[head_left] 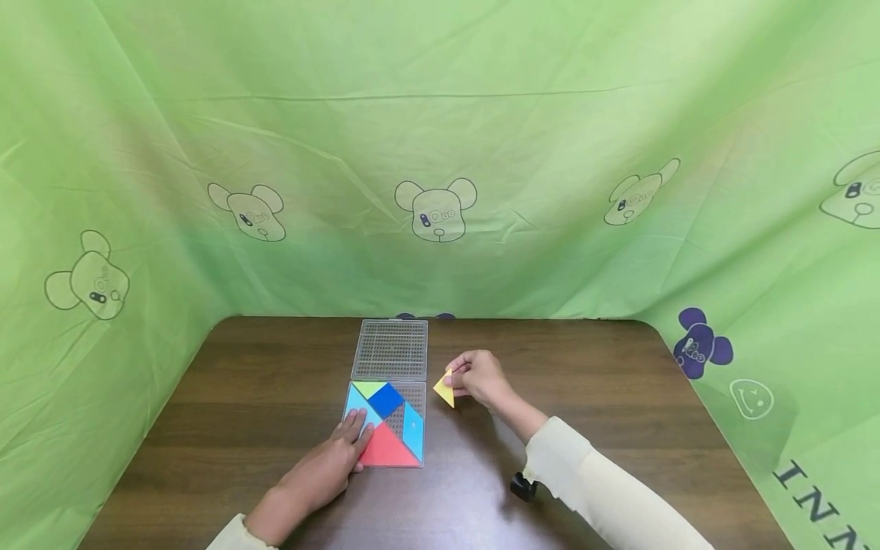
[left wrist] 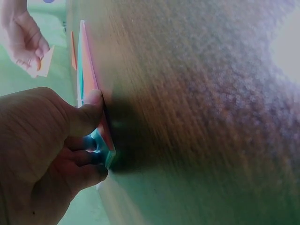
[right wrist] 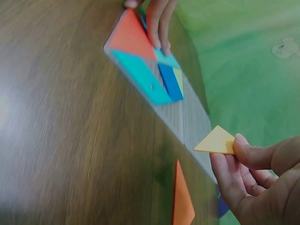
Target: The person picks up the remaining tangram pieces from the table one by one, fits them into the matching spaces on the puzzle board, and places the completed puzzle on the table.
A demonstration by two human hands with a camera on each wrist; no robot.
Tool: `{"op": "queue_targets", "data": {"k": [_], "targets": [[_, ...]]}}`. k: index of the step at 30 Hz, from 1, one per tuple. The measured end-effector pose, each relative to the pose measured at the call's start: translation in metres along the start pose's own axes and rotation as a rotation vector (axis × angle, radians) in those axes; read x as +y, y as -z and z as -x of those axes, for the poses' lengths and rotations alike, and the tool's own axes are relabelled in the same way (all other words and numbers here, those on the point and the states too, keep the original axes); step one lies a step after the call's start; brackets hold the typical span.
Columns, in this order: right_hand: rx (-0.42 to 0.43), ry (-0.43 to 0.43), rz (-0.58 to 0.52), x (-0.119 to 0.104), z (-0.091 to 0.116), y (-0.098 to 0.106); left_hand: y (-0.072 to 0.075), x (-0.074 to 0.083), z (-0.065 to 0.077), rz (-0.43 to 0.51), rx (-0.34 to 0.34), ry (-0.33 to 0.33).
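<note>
My right hand pinches a small yellow triangle between thumb and fingers, held just right of a clear tangram case. My left hand rests on the case's near left corner. Its extended fingers lie over a large light-blue triangle and the edge of a large red triangle, with the thumb at the near edge. Also in the case are a yellow-green triangle, a blue square and a light-blue parallelogram. Gridded base shows between the pieces.
The case's gridded lid lies folded open behind the base. An orange piece is on the brown table near the right hand. A small black object hangs by the right sleeve. Green curtains surround the table.
</note>
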State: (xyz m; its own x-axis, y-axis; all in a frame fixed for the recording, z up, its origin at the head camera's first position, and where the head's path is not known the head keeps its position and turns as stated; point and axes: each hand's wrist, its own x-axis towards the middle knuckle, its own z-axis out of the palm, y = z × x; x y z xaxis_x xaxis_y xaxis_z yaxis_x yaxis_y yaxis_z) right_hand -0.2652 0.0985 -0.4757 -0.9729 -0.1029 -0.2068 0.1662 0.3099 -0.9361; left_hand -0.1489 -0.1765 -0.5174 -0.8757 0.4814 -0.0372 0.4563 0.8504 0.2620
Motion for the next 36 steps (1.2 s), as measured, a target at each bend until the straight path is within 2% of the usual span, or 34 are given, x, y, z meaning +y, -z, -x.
{"op": "queue_targets", "data": {"k": [12, 17, 26, 36], "targets": [[-0.116, 0.047, -0.008, -0.009, 0.005, -0.040, -0.001, 0.001, 0.000, 0.006, -0.035, 0.034], [-0.119, 0.055, 0.019, -0.012, 0.006, -0.052, -0.001, 0.000, -0.001, 0.004, -0.034, 0.026], [-0.136, 0.013, 0.086, -0.012, 0.010, -0.070, 0.000, 0.001, -0.001, 0.008, -0.022, 0.021], [-0.147, 0.020, 0.161, -0.002, 0.011, -0.087, 0.000, 0.000, -0.003, 0.004, -0.040, 0.025]]}}
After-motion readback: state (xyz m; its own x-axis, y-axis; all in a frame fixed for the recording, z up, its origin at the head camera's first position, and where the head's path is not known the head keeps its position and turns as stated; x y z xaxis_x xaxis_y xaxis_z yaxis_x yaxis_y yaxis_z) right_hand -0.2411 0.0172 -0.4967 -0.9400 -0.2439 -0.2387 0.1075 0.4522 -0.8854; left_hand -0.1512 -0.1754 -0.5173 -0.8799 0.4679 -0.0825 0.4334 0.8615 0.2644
